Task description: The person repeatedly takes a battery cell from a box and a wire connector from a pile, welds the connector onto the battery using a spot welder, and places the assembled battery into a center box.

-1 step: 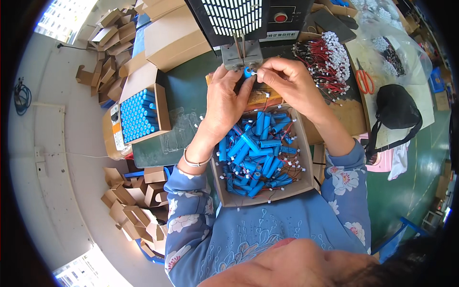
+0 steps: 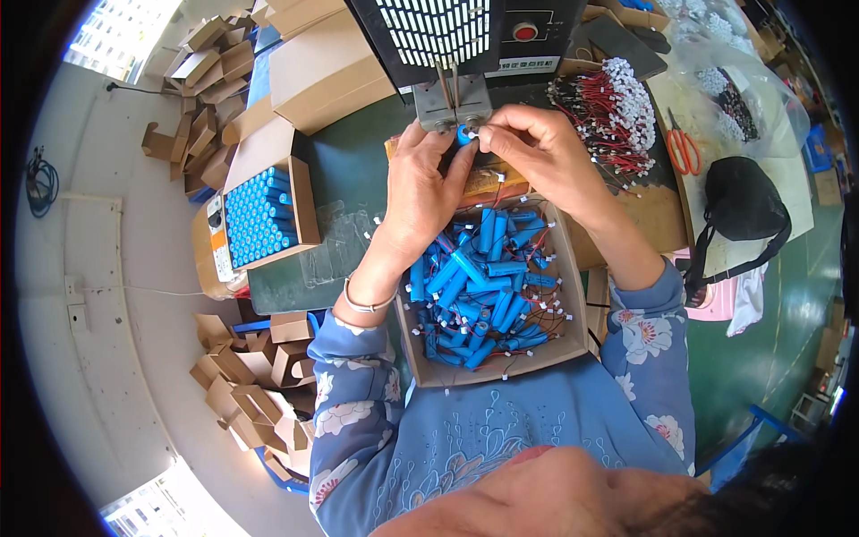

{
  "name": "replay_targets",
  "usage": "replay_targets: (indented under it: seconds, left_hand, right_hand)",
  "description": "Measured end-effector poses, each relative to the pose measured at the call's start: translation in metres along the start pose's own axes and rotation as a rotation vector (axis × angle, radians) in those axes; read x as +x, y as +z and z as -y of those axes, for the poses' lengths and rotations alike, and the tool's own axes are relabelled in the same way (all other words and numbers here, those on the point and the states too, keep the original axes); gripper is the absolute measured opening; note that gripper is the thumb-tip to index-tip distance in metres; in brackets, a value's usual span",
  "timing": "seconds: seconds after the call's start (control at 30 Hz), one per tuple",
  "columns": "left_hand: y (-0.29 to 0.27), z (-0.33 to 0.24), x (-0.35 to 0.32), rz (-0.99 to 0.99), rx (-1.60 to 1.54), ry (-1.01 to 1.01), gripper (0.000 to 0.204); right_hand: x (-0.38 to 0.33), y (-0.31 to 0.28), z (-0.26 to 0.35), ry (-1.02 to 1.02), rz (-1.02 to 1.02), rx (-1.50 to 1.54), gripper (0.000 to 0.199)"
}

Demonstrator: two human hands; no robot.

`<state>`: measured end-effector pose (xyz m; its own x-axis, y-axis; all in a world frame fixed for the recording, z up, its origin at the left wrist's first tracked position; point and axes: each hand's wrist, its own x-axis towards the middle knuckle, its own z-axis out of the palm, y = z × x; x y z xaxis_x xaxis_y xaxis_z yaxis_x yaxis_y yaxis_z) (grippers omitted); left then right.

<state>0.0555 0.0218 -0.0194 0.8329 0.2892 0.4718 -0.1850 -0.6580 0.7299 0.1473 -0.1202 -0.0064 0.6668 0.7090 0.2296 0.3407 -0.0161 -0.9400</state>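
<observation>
My left hand [image 2: 428, 192] and my right hand [image 2: 537, 148] meet at the two metal blocks [image 2: 452, 109] under the electrodes of a black bench machine [image 2: 447, 31]. Both hands pinch one blue cylindrical battery cell [image 2: 464, 134], end-on, right below the blocks. Under my wrists, against my body, an open cardboard box [image 2: 501, 369] holds several loose blue cells [image 2: 488, 286] with thin red-black leads and white plugs.
A carton of upright blue cells [image 2: 258, 217] stands at the left on the green table [image 2: 358, 179]. A bundle of red-black leads [image 2: 599, 107], orange scissors [image 2: 684, 148] and a black bag [image 2: 743, 210] lie at the right. Folded cardboard pieces [image 2: 259, 394] litter the floor.
</observation>
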Motion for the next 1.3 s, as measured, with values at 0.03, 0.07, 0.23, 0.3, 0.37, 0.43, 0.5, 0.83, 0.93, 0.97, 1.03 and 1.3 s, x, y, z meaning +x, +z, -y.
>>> replay_targets:
  seconds: [0.03,0.07,0.23,0.3,0.37,0.43,0.5,0.83,0.93,0.97,1.03,1.3]
  left_hand:
    - [0.0,0.001,0.0,0.004,0.0,-0.002,0.011]
    - [0.001,0.001,0.0,0.002,0.004,-0.001,0.01]
    - [-0.001,0.003,-0.001,0.003,0.01,-0.028,0.011]
    - [-0.004,0.001,0.0,0.009,-0.023,-0.062,0.011]
    - [-0.005,0.002,-0.001,0.009,-0.018,-0.055,0.012]
    - [-0.006,0.004,-0.002,0.005,-0.03,-0.05,0.012]
    - [-0.008,0.001,0.0,0.006,0.006,-0.022,0.012]
    - [-0.053,0.007,-0.014,0.056,-0.015,-0.002,0.028]
    - [-0.104,0.046,-0.027,-0.062,0.449,-0.154,0.014]
    - [-0.124,0.057,-0.032,-0.027,0.674,-0.027,0.013]
    - [-0.162,0.101,-0.058,0.071,0.955,0.124,0.034]
    - [-0.169,0.111,-0.045,0.294,1.012,-0.241,0.01]
  right_hand:
    - [0.001,0.002,0.0,0.004,-0.002,0.003,0.018]
    - [0.003,0.004,0.001,0.01,-0.021,-0.003,0.018]
    - [0.009,0.016,0.001,0.019,-0.065,0.023,0.017]
    - [0.01,0.02,-0.001,-0.018,-0.071,0.09,0.016]
    - [0.01,0.021,0.002,-0.007,-0.076,0.074,0.016]
    - [0.009,0.026,0.003,0.006,-0.074,0.062,0.016]
    - [0.008,0.025,0.004,0.002,-0.095,0.067,0.016]
    - [-0.017,-0.023,0.006,-0.185,0.424,-0.048,0.015]
    - [-0.044,-0.061,-0.006,0.037,0.276,0.244,0.02]
    - [-0.051,-0.078,-0.015,0.127,0.153,0.145,0.019]
    - [-0.073,-0.105,-0.037,0.221,-0.161,-0.191,0.017]
    - [-0.111,-0.091,-0.087,0.069,-0.152,-1.262,0.021]
